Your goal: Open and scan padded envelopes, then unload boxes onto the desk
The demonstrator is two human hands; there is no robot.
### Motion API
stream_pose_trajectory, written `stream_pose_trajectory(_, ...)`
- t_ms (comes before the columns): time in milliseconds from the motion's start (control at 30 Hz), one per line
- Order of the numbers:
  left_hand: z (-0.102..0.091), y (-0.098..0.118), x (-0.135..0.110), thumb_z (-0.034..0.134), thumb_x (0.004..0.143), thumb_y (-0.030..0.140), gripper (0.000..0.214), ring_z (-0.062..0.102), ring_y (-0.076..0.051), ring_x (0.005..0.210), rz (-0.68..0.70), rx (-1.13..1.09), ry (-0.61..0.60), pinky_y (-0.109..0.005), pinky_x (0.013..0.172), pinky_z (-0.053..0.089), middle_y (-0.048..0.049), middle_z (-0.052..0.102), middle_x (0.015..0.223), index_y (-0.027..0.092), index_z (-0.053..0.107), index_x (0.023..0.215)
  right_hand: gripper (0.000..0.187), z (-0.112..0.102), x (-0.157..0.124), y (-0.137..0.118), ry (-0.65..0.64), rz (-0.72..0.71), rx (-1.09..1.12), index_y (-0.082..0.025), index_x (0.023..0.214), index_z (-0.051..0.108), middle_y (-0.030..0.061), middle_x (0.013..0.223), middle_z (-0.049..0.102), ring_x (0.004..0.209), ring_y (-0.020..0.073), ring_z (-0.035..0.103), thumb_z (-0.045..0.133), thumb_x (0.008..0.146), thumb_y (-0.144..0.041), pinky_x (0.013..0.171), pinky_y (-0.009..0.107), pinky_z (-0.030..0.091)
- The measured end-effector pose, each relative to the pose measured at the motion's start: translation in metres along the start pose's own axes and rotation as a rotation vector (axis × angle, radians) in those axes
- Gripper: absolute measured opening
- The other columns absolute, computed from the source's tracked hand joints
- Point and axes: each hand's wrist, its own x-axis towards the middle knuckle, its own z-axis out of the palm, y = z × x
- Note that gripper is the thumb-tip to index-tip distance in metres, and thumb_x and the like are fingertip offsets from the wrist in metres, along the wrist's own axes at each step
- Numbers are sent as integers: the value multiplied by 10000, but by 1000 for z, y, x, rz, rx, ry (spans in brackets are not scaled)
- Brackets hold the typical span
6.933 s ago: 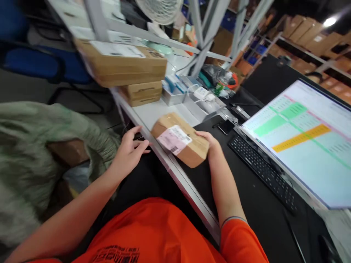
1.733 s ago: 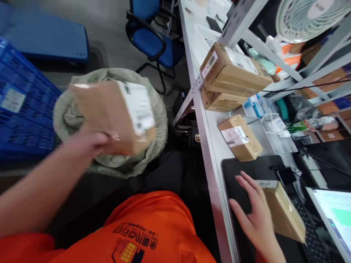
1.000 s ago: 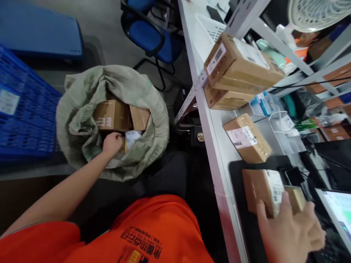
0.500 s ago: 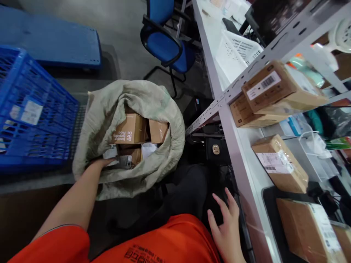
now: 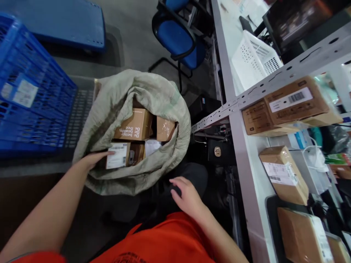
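Observation:
A greenish-grey cloth sack stands with its rim rolled outward and several cardboard boxes inside. My left hand reaches in over the near left rim and is closed on the left end of a small box with a white shipping label. Its thumb side shows on the label, while the other fingers are hidden. Beyond that box lies a brown box with white printing, and a taped box is to its right. My right hand hovers above my lap, empty, with thumb and fingers apart.
A blue plastic crate stands left of the sack, with a blue platform cart behind it. On the right, a white metal shelf carries labelled boxes. A blue chair and a white basket are farther back.
The labelled box in my left hand has shifted right and its label now faces up in full view. My right hand has moved left, from beside the shelf toward the sack.

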Motion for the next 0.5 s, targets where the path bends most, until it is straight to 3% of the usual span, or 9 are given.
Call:
stream_pose_trajectory(100,-18,-25,-21,553,775,842,726,702,-246,885,-73,39,4,-423,770,607,-90,758,910,138,660,916,396,33,80,0,-181,-82,14,-171,1272,677,93,1135,714,1018,225,691,626,880,-158,987,378,554)
stream_pose_trajectory(167,-18,-36,-30,642,640,870,820,674,-339,1044,-90,107,62,-505,865,587,-120,755,1012,134,657,1001,407,65,138,1,-211,-87,-32,-164,1307,648,113,1233,689,1129,253,659,612,901,-161,1052,420,510)
stream_pose_trajectory(233,-3,-43,-33,712,594,804,877,582,-414,1237,-78,187,124,-567,1012,513,-168,705,1189,122,634,1140,436,102,190,1,-211,-37,-8,-143,1352,600,129,1303,663,1212,261,622,624,919,-184,1088,424,481)
stream_pose_trajectory(300,19,-48,-32,664,682,726,807,496,-416,1356,-37,241,131,-550,1125,429,-190,629,1335,134,624,1229,556,138,228,1,-212,54,66,-123,1414,523,139,1364,631,1270,259,591,700,906,-264,1100,403,471)
stream_pose_trajectory(400,52,-52,-37,617,738,615,709,467,-427,1381,-6,289,108,-553,1161,384,-216,573,1398,148,634,1271,858,174,253,4,-203,245,145,-99,1473,413,165,1450,563,1327,279,552,839,793,-404,1098,394,474)
stream_pose_trajectory(500,73,-50,-57,574,766,547,714,464,-396,1405,58,289,29,-532,1166,392,-201,539,1462,175,591,1375,1096,184,249,9,-146,376,166,-66,1501,332,199,1488,509,1370,304,516,917,664,-466,1109,387,460)
